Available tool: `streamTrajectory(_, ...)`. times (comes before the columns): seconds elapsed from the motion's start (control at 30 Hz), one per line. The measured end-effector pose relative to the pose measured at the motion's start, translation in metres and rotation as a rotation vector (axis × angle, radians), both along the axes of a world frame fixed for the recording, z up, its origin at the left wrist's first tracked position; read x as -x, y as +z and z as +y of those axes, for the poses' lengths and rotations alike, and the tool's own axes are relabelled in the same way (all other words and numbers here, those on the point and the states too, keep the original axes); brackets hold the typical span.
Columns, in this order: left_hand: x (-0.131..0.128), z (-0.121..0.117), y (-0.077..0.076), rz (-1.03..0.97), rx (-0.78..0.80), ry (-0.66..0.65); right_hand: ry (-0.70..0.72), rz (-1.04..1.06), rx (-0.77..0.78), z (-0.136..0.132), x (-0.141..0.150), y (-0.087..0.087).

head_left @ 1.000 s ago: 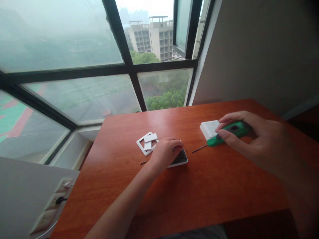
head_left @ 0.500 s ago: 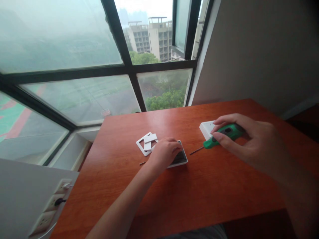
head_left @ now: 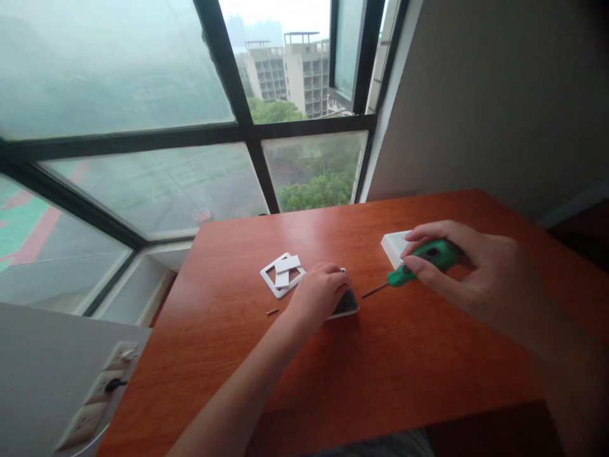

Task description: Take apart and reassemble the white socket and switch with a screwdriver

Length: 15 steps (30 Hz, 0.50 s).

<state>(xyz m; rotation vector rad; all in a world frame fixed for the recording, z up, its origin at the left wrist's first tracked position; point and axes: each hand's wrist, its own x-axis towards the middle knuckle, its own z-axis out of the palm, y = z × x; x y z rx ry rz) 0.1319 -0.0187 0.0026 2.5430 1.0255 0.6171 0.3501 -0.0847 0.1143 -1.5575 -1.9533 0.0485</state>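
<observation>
My right hand [head_left: 480, 273] grips a green-handled screwdriver [head_left: 398, 277] above the table, its thin metal shaft pointing down and left. The tip is apart from a white-rimmed box with a dark inside [head_left: 351, 304]. Over that box lies my left hand [head_left: 323, 285], fingers curled and pressed together, hiding most of it; what they hold, if anything, is hidden. Left of this hand, a white square frame [head_left: 268, 279] lies flat with two small white plates [head_left: 288, 263] on it. A small screw [head_left: 272, 311] rests nearer me.
Behind my right fingers stands a white box-shaped piece [head_left: 394, 247], partly covered. The brown wooden table [head_left: 380, 374] reaches to windows at the back. Wall sockets [head_left: 114, 384] with a black plug are at the lower left.
My left hand has shifted slightly right over the dark-insided box, covering more of it. The screwdriver in my right hand has barely moved.
</observation>
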Motion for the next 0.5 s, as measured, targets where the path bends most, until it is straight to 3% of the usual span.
streamTrajectory(0.5, -0.0023, -0.0024, -0.0053, 0.0, 0.003, 0.02, 0.019, 0.011, 0.013, -0.0004, 0.0007, -0.0028)
